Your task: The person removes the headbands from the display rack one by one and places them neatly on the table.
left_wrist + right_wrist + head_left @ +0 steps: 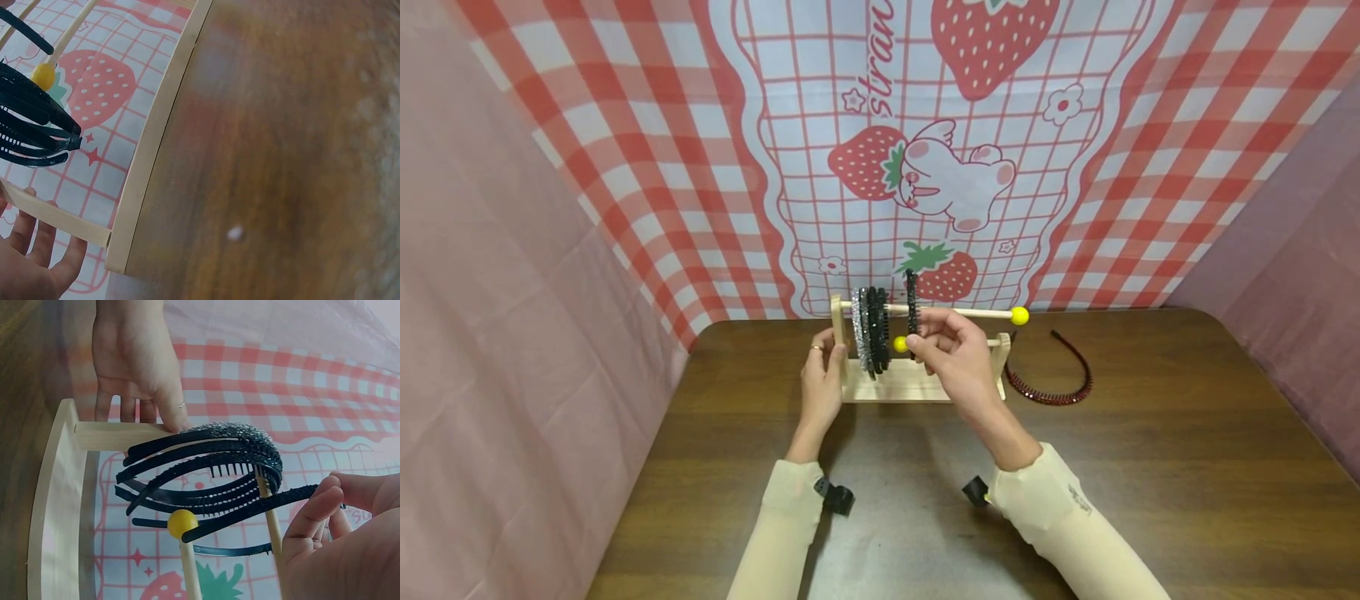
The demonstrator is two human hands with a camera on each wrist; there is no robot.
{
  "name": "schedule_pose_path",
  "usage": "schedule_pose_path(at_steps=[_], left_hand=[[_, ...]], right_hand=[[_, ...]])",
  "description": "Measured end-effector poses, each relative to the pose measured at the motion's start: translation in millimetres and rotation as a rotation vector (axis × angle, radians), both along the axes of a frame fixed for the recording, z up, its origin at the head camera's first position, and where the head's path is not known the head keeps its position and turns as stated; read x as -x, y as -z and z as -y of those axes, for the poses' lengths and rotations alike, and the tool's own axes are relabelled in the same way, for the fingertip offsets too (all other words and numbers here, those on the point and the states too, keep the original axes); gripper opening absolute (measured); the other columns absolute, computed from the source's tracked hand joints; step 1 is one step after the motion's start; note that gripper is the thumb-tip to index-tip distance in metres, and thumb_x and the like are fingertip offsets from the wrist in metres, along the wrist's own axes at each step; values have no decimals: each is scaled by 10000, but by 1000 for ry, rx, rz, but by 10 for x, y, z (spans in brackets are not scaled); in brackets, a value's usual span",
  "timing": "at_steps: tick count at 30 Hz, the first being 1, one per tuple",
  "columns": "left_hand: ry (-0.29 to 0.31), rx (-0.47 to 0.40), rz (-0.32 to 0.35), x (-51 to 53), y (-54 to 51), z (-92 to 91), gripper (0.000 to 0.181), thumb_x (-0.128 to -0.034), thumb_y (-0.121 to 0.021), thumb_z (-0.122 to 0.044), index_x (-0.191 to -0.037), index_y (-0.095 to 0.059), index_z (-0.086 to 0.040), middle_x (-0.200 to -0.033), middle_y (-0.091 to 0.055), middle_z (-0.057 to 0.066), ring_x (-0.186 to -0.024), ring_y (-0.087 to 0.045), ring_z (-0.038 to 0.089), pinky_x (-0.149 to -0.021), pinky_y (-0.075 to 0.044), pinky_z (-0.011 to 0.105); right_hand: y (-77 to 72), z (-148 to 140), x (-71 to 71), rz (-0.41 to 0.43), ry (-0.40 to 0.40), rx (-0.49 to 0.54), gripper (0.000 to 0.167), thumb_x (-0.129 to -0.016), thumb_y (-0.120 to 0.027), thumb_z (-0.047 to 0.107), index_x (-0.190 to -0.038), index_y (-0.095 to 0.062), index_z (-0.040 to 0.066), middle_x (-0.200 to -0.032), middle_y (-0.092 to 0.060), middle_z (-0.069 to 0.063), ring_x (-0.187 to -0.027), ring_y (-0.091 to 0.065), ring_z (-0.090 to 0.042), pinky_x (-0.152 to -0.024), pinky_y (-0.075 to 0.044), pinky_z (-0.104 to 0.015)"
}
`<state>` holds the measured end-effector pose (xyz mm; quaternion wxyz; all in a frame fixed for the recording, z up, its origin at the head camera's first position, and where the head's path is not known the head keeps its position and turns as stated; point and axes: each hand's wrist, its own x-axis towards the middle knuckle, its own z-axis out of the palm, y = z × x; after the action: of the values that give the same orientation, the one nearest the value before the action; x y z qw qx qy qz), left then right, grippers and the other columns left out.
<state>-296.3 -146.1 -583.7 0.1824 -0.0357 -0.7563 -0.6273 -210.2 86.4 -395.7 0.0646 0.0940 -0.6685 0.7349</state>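
Observation:
My left hand (822,383) holds the left upright of a light wooden headband stand (895,390), its thumb and fingers on opposite sides of the post (62,222). Several headbands (872,333), black and silver glitter, hang bunched on the upper rod near that post. My right hand (961,357) pinches a black toothed headband (912,292) to the right of the bunch. In the head view this band crosses the upper rod. In the right wrist view one tip of the held headband (256,509) passes close to the lower rod's yellow ball (182,524); contact is unclear.
On the brown table (880,500), a dark red headband (1051,398) lies right of the stand. The upper rod ends in a yellow ball (1019,316) on the right. A strawberry-print cloth (865,233) hangs close behind the stand.

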Motion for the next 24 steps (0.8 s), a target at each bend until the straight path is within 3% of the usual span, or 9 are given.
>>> schedule_pose_path(at_steps=[8, 13, 14, 20, 21, 24], left_hand=[[-30, 21, -24, -123, -190, -59, 390, -1124, -604, -482, -1414, -659, -227, -1158, -732, -6, -1037, -653, 165, -920, -538, 381], [-20, 14, -7, -121, -180, -57, 399, -1119, -595, -504, -1420, -652, -249, -1165, -724, -40, -1034, -645, 119, -929, -532, 367], [-10, 6, -19, -179, -261, -60, 395, -1124, -598, -480, -1416, -652, -220, -1166, -727, -6, -1031, -653, 148, -937, -539, 383], [-14, -1, -25, -172, -249, -62, 371, -1124, -618, -454, -1412, -658, -223, -1172, -736, 1, -1040, -661, 157, -924, -535, 363], [-16, 3, -26, -121, -173, -55, 383, -1124, -614, -464, -1423, -656, -228, -1177, -738, 2, -1044, -663, 160, -918, -535, 368], [-24, 16, -37, -99, -144, -47, 391, -1119, -615, -469, -1422, -660, -225, -1176, -742, 10, -1065, -664, 164, -917, -533, 374]], right_hand=[[-63, -49, -38, -4, -9, 29, 311, -1005, -721, -102, -1305, -645, -83, -976, -661, 10, -729, -610, -72, -626, -485, -209], [-96, -104, -50, -16, -5, 19, 302, -1016, -720, -93, -1309, -646, -68, -993, -655, -3, -741, -612, -83, -635, -487, -220], [-104, -119, -51, -18, -2, 13, 301, -1019, -720, -89, -1310, -647, -65, -995, -655, -5, -743, -616, -84, -637, -489, -221], [-137, -206, -61, -23, 12, 0, 294, -1023, -724, -72, -1306, -651, -56, -994, -661, -5, -749, -634, -104, -645, -500, -224], [-140, -219, -64, -22, 14, -3, 289, -1027, -726, -64, -1307, -651, -59, -995, -659, -4, -751, -633, -109, -647, -500, -224], [-145, -255, -75, -23, 20, -13, 285, -1034, -726, -55, -1309, -652, -55, -996, -662, 4, -750, -633, -112, -650, -499, -224]])
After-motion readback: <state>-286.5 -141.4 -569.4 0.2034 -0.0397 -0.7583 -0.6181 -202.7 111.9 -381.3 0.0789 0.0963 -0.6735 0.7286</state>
